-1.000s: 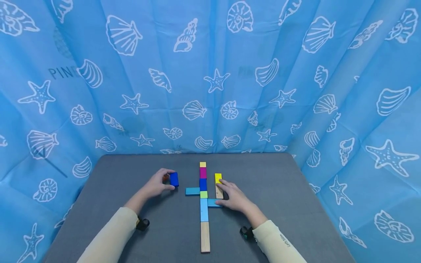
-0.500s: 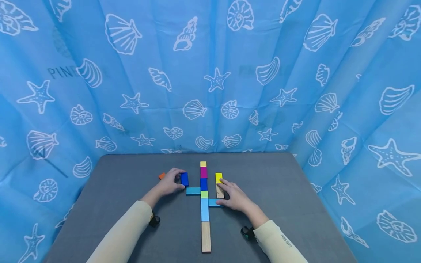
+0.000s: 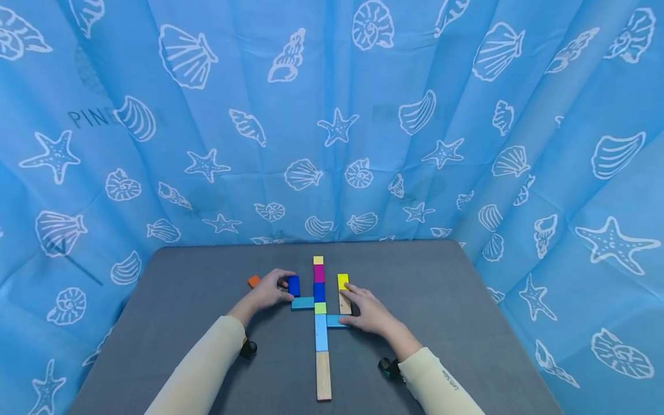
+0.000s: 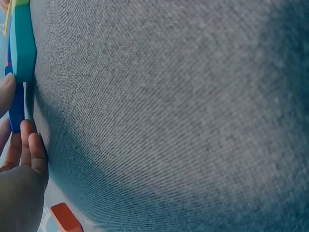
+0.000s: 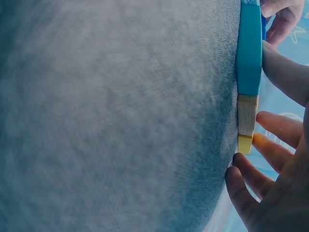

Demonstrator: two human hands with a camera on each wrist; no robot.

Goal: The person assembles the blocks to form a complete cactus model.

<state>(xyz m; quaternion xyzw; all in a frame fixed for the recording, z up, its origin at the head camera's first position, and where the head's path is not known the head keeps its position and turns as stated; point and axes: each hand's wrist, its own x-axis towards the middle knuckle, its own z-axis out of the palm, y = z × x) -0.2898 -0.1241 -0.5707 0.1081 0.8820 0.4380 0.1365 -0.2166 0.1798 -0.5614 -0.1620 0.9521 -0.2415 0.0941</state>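
Note:
Between thumb and fingers my left hand pinches a dark blue block. It stands at the far side of a teal block, near that block's left end; the left wrist view shows the held block close against it. My right hand has its fingers spread. Its thumb touches a light blue block, and other fingertips touch a wooden block and a yellow block lying end to end. Both side arms meet a straight column of blocks, which includes a lime block.
An orange block lies by itself left of the left hand. The column runs from a long plain wooden block near me to a pale yellow block. The grey table ends at a blue shell-patterned curtain.
My left hand has carried the dark blue block rightward to the teal block's far side, uncovering the orange block. The right hand has stayed on its blocks.

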